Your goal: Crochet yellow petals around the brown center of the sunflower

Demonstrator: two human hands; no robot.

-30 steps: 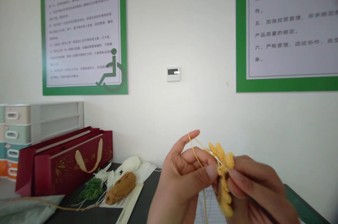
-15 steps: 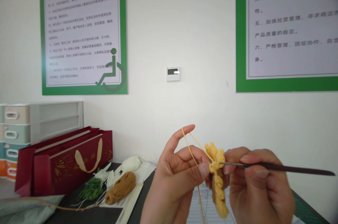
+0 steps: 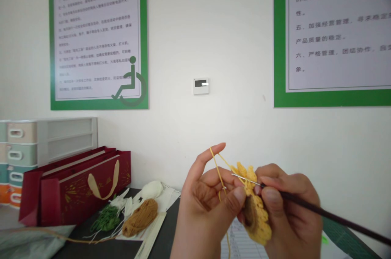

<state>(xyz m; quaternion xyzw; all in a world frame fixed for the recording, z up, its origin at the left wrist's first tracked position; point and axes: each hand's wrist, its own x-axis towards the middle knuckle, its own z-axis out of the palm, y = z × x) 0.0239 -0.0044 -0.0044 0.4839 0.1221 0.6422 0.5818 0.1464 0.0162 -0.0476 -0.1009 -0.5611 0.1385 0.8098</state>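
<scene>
A white wall (image 3: 232, 39) behind it all, hung with two green-framed notices (image 3: 97, 39) of printed Chinese text, a green wheelchair symbol (image 3: 131, 82) on the left one. Between them, a small white wall panel (image 3: 200, 86) with a dark display. Low at left, pastel plastic drawers (image 3: 21, 149) against the wall. Even, pale light throughout.

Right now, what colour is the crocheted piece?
The crocheted piece is golden yellow; the head view shows it best.
</scene>
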